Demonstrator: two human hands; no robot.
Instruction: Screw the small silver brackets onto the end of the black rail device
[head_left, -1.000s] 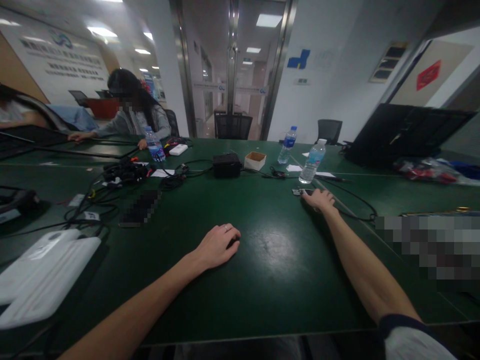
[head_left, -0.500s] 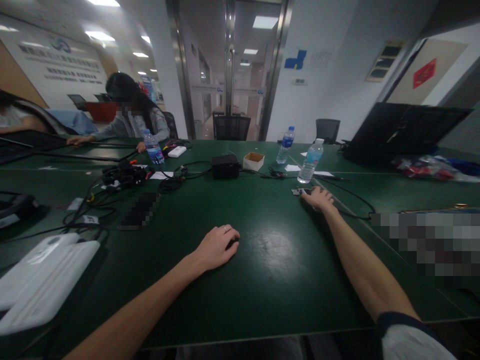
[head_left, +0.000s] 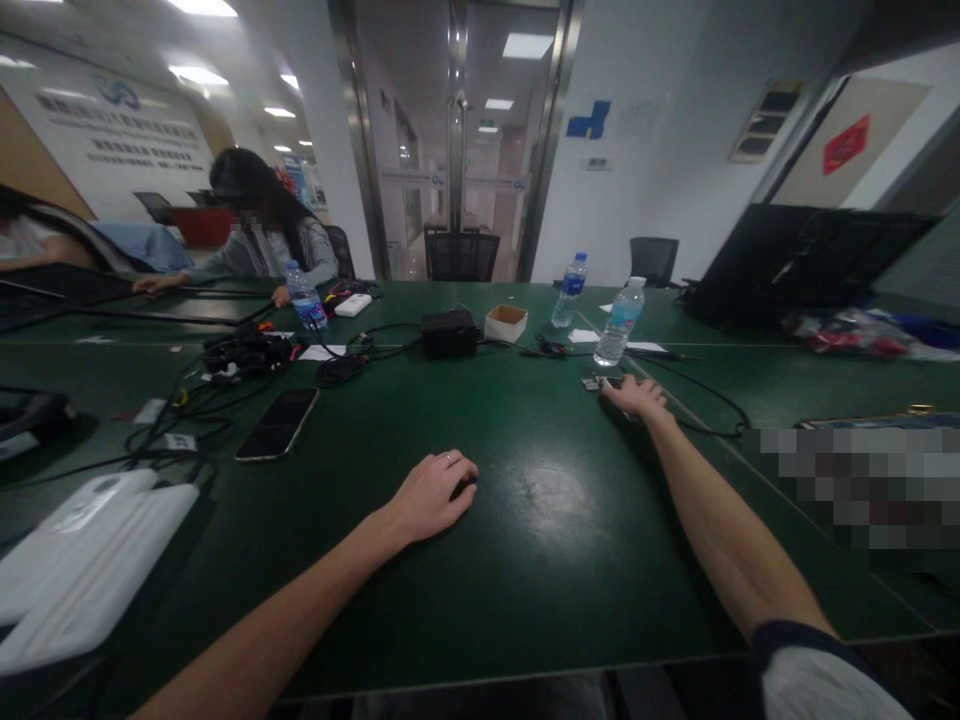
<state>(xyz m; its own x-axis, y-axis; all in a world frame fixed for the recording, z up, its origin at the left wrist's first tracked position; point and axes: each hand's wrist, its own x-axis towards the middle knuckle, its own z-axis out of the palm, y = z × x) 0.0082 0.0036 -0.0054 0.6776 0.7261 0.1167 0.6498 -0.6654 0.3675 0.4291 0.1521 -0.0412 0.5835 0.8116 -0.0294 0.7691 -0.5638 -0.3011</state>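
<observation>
My left hand [head_left: 436,490] rests on the green table [head_left: 480,590], its fingers loosely curled downward. A dark gap shows between thumb and forefinger, and I see nothing held there. Farther off on the right, my right hand [head_left: 637,397] lies palm down over a small flat black-and-silver item [head_left: 613,383], thumb on its near side. The hand hides much of that item, so its kind is unclear. A small silvery piece [head_left: 590,384] sticks out at its left. Just behind stands a clear water bottle [head_left: 619,322].
Ahead are a black box [head_left: 449,334], a small open carton [head_left: 506,323] and another water bottle [head_left: 570,290]. A phone [head_left: 278,425], tangled cables [head_left: 341,367] and white flat cases [head_left: 97,565] lie left. A person [head_left: 270,230] sits across the table. A black case [head_left: 806,265] stands right.
The view has shifted slightly. Both my hands keep their places and poses on the table.
</observation>
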